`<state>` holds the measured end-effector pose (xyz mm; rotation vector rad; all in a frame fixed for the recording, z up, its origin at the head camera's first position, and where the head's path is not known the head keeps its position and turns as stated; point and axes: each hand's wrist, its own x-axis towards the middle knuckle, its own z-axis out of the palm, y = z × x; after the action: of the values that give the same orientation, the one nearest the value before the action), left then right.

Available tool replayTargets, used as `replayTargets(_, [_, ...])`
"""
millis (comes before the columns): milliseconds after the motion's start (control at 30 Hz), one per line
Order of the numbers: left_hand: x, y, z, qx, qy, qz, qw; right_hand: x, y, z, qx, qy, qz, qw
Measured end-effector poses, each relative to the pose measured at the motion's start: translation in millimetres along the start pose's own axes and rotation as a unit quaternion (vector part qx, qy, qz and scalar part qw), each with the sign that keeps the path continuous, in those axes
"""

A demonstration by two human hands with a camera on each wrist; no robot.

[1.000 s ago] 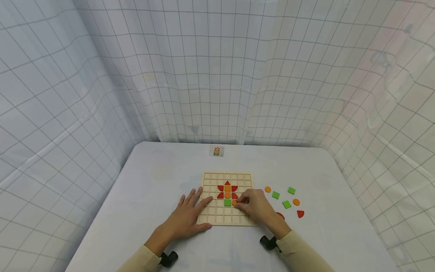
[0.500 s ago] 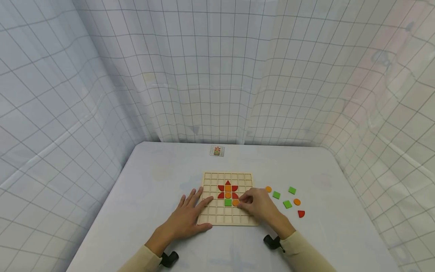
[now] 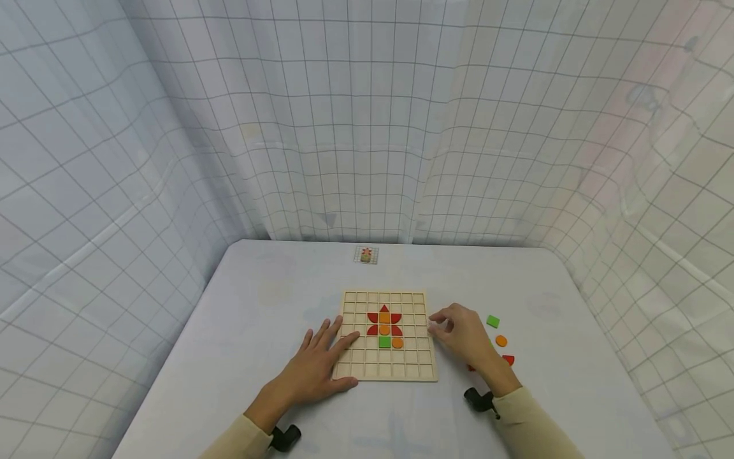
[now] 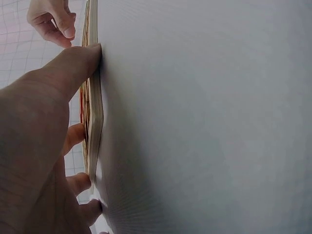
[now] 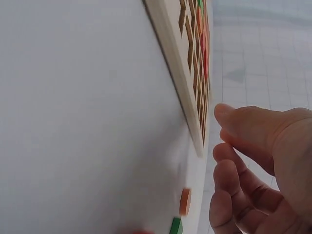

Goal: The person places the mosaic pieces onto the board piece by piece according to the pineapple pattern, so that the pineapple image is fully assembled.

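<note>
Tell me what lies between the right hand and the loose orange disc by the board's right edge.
In the right wrist view, only bare white table separates the right hand from the orange disc; nothing else lies there.

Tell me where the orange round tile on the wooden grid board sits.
In the head view, the orange round tile sits in the wooden grid board, right of the green square tile, below the red petals.

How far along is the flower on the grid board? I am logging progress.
Done: red petals, orange centre, a green square and an orange circle sit in the wooden board. In hand: nothing; the right hand hovers empty at the board's right edge, while the left hand steadies the board. Left: loose pieces lie on the table.
</note>
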<state>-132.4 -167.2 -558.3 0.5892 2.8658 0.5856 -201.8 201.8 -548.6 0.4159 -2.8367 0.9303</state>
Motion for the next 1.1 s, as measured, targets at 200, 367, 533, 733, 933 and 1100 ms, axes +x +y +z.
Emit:
replayTargets(200, [-1.0,-0.5,-0.6,-0.005,0.001,0.006,1.0,-0.3,20.9,-12.8,-0.018,0.024,0.007,1.0])
replayTargets(367, [-0.2,-1.6,0.7,-0.003,0.003,0.006,1.0,-2.5,32.4,-21.2,-0.02,0.004,0.051,0.998])
replayTargets(533, [0.1,-3.1,1.9,0.001,0.001,0.006,1.0,-3.0,38.0,-23.9,-0.016,-0.02,0.082,0.996])
replayTargets(733, [1.2,-3.4,2.3,0.002,0.002,0.004,1.0,-2.6,40.2,-22.6,-0.011,-0.024,0.089,0.996])
replayTargets(933, [1.7,-4.0,2.9,0.003,0.0,0.006,1.0,-3.3,40.7,-20.2,-0.012,-0.02,0.084,0.996])
replayTargets(1100, [1.9,-4.6,3.8,0.005,0.001,0.005,1.0,-1.8,40.9,-19.1,-0.009,-0.013,0.078,0.997])
